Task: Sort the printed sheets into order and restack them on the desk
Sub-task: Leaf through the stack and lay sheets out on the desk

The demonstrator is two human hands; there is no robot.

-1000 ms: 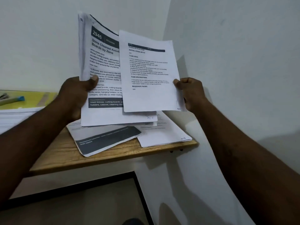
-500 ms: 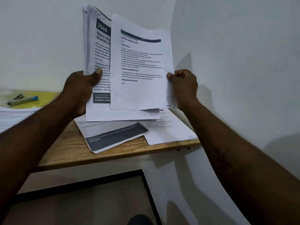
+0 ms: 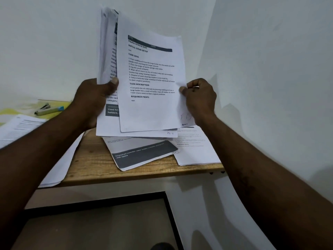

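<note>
My left hand point(image 3: 93, 100) grips a stack of printed sheets point(image 3: 108, 42) upright above the wooden desk point(image 3: 93, 165), thumb on the front. My right hand point(image 3: 200, 100) pinches the right edge of a single printed sheet point(image 3: 153, 109) headed with a dark bar. That sheet lies in front of the stack and covers most of it. Below the held pages, a sheet with a dark grey band point(image 3: 142, 154) and a white text sheet point(image 3: 196, 148) lie flat on the desk near its front right corner.
More sheets point(image 3: 23, 127) lie at the desk's left, one hanging over the front edge point(image 3: 59, 166). A stapler point(image 3: 47, 109) rests on a yellow folder point(image 3: 10, 110) at the back left. White walls close the corner behind and to the right.
My right hand has slid its single sheet leftward over the stack held in my left hand, so it now covers most of the front page. Both hands rose slightly.
</note>
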